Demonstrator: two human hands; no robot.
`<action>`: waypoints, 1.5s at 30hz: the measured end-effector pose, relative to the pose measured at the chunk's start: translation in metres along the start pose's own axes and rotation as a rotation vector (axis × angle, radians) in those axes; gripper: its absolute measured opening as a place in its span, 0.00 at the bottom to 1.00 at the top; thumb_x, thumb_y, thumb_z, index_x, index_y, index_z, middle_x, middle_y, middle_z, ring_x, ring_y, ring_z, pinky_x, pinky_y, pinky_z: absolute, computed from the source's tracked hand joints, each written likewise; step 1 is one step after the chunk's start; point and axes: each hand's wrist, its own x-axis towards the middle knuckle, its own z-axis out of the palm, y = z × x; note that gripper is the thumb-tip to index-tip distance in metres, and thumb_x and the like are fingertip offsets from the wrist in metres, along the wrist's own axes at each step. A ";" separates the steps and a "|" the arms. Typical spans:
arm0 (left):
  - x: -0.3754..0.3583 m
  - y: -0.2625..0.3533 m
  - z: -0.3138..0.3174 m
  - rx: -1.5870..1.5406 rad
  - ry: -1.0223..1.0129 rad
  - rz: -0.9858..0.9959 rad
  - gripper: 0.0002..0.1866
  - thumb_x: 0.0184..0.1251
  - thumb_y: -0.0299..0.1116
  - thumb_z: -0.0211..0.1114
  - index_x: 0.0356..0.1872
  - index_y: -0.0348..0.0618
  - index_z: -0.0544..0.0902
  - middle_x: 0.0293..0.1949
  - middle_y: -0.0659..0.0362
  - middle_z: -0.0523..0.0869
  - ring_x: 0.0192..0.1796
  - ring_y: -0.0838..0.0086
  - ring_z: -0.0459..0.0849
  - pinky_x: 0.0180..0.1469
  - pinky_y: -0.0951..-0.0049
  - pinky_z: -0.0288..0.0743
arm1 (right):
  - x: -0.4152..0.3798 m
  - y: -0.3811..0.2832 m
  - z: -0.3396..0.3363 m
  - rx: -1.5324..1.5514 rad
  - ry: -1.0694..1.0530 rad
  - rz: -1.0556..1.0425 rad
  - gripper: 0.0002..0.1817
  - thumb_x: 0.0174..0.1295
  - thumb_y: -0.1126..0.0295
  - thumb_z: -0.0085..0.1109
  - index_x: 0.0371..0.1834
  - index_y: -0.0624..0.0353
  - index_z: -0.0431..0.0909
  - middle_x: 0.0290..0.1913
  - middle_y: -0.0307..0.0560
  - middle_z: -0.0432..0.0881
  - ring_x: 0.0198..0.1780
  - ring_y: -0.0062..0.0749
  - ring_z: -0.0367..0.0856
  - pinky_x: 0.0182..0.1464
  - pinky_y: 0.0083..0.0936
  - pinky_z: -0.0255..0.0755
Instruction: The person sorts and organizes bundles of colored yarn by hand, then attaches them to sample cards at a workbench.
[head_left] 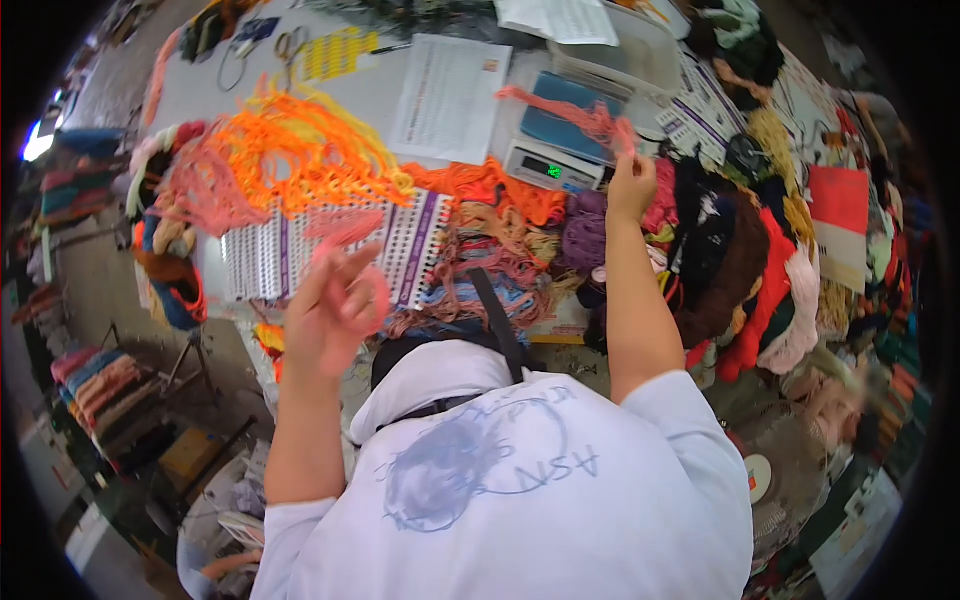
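My left hand (335, 300) is raised over the label sheets (410, 245), with a pink yarn bundle (345, 228) looped about its fingers; motion blurs them. At the upper right, my right hand (632, 185) pinches the end of a coral pink yarn strand (580, 118), which stretches leftward across the blue plate (565, 112) of a digital scale (552, 168). The scale's green display is lit. Orange yarn (300, 145) and dusty pink yarn (205, 185) lie on the table left of a printed paper sheet (450, 95).
Yarn hanks (500, 255) line the table's near edge, with purple, black and red ones (755, 290) toward the right. Scissors (291, 45) and a yellow sheet (338, 53) lie at the back. Behind the scale stands a clear plastic bin (640, 60). A fan (785, 470) is at the lower right.
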 end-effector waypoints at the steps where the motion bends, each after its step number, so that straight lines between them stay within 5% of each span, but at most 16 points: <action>1: 0.005 -0.003 -0.001 -0.032 -0.082 -0.042 0.11 0.72 0.39 0.45 0.38 0.45 0.73 0.55 0.48 0.76 0.23 0.82 0.68 0.27 0.80 0.66 | -0.016 -0.040 0.009 0.073 -0.099 -0.225 0.08 0.56 0.68 0.57 0.26 0.61 0.75 0.24 0.40 0.78 0.25 0.25 0.74 0.29 0.24 0.67; 3: 0.012 -0.005 0.000 -0.077 -0.265 -0.122 0.12 0.72 0.40 0.45 0.40 0.45 0.74 0.59 0.47 0.72 0.25 0.81 0.70 0.30 0.79 0.69 | -0.082 -0.157 0.016 0.287 -0.496 -0.048 0.06 0.56 0.69 0.57 0.28 0.60 0.76 0.25 0.44 0.78 0.25 0.29 0.75 0.30 0.26 0.68; 5: 0.011 -0.005 0.008 -0.126 -0.319 -0.144 0.13 0.73 0.40 0.44 0.40 0.44 0.74 0.62 0.47 0.68 0.26 0.80 0.72 0.31 0.78 0.70 | -0.137 -0.236 0.000 0.092 -0.962 -0.292 0.06 0.56 0.70 0.56 0.31 0.61 0.78 0.29 0.48 0.80 0.27 0.35 0.78 0.32 0.27 0.71; 7: 0.005 -0.001 0.011 -0.135 -0.352 -0.089 0.14 0.74 0.39 0.41 0.41 0.42 0.74 0.66 0.43 0.60 0.25 0.79 0.71 0.29 0.76 0.71 | -0.169 -0.265 -0.009 0.203 -1.089 -0.514 0.07 0.55 0.70 0.58 0.34 0.62 0.79 0.33 0.50 0.81 0.33 0.40 0.80 0.37 0.30 0.73; 10: 0.002 0.013 0.000 -0.225 -0.598 -0.043 0.16 0.74 0.39 0.41 0.42 0.40 0.74 0.67 0.46 0.59 0.35 0.73 0.79 0.39 0.70 0.77 | -0.179 -0.269 -0.025 0.045 -0.960 -0.599 0.09 0.54 0.70 0.59 0.35 0.62 0.80 0.36 0.50 0.81 0.38 0.43 0.80 0.42 0.32 0.73; 13: -0.011 0.016 0.008 0.020 -0.379 0.136 0.18 0.73 0.40 0.42 0.47 0.37 0.74 0.67 0.49 0.60 0.61 0.65 0.71 0.61 0.64 0.66 | -0.188 -0.285 -0.028 0.059 -0.829 -0.539 0.09 0.51 0.70 0.62 0.35 0.61 0.80 0.36 0.48 0.80 0.41 0.42 0.79 0.44 0.33 0.71; 16: -0.018 0.017 0.009 0.127 -0.335 0.196 0.20 0.72 0.40 0.44 0.55 0.35 0.71 0.66 0.51 0.63 0.63 0.65 0.68 0.63 0.63 0.63 | -0.201 -0.303 -0.023 0.087 -0.807 -0.633 0.11 0.47 0.69 0.65 0.34 0.59 0.80 0.34 0.44 0.79 0.40 0.40 0.77 0.44 0.32 0.70; 23: -0.036 0.025 0.012 0.100 -0.291 0.251 0.24 0.71 0.40 0.46 0.61 0.34 0.65 0.62 0.51 0.68 0.62 0.66 0.68 0.61 0.66 0.65 | -0.218 -0.295 -0.014 0.168 -1.022 -0.477 0.07 0.44 0.72 0.64 0.28 0.60 0.80 0.27 0.41 0.77 0.33 0.34 0.76 0.38 0.27 0.68; 25: -0.040 0.028 0.011 0.188 -0.238 0.274 0.24 0.67 0.33 0.53 0.62 0.34 0.65 0.53 0.54 0.74 0.55 0.71 0.72 0.55 0.72 0.67 | -0.219 -0.298 -0.018 0.274 -1.114 -0.125 0.06 0.46 0.74 0.61 0.28 0.61 0.79 0.27 0.40 0.78 0.32 0.27 0.76 0.35 0.23 0.68; 28: -0.048 0.030 0.007 0.561 -0.291 0.391 0.27 0.60 0.23 0.58 0.62 0.33 0.64 0.43 0.61 0.74 0.46 0.79 0.73 0.50 0.78 0.67 | -0.221 -0.298 -0.021 0.352 -1.145 0.018 0.04 0.47 0.76 0.60 0.28 0.62 0.79 0.29 0.39 0.79 0.33 0.22 0.75 0.34 0.19 0.67; 31: -0.053 0.032 0.015 0.585 -0.249 0.392 0.31 0.55 0.18 0.58 0.63 0.31 0.63 0.36 0.64 0.72 0.40 0.83 0.71 0.46 0.82 0.66 | -0.220 -0.297 -0.022 0.374 -1.130 -0.020 0.03 0.48 0.76 0.59 0.26 0.62 0.78 0.30 0.40 0.79 0.33 0.22 0.75 0.36 0.19 0.68; 35: -0.051 0.032 0.014 0.620 -0.315 0.398 0.30 0.55 0.18 0.57 0.63 0.30 0.63 0.36 0.64 0.73 0.39 0.82 0.73 0.46 0.82 0.67 | -0.218 -0.295 -0.023 0.475 -1.101 -0.157 0.01 0.51 0.77 0.56 0.27 0.63 0.75 0.29 0.41 0.78 0.32 0.23 0.74 0.36 0.18 0.67; 37: -0.049 0.036 0.009 0.690 -0.361 0.410 0.30 0.55 0.16 0.55 0.62 0.30 0.63 0.39 0.60 0.77 0.41 0.81 0.76 0.48 0.79 0.70 | -0.215 -0.299 -0.025 0.725 -1.151 0.273 0.02 0.54 0.79 0.51 0.31 0.63 0.72 0.31 0.42 0.78 0.31 0.21 0.73 0.35 0.18 0.67; 40: -0.045 0.038 0.004 0.548 -0.498 0.416 0.27 0.56 0.16 0.54 0.61 0.29 0.65 0.46 0.54 0.78 0.46 0.77 0.79 0.50 0.76 0.73 | -0.208 -0.301 -0.025 0.894 -1.290 0.507 0.03 0.57 0.80 0.48 0.34 0.63 0.69 0.33 0.41 0.78 0.30 0.16 0.71 0.33 0.15 0.66; 45: -0.044 0.040 0.009 0.596 -0.444 0.410 0.26 0.57 0.17 0.59 0.60 0.30 0.67 0.45 0.52 0.81 0.46 0.76 0.80 0.48 0.75 0.75 | -0.212 -0.320 -0.033 0.706 -1.320 0.422 0.06 0.57 0.77 0.54 0.37 0.64 0.71 0.29 0.38 0.76 0.28 0.12 0.69 0.30 0.12 0.64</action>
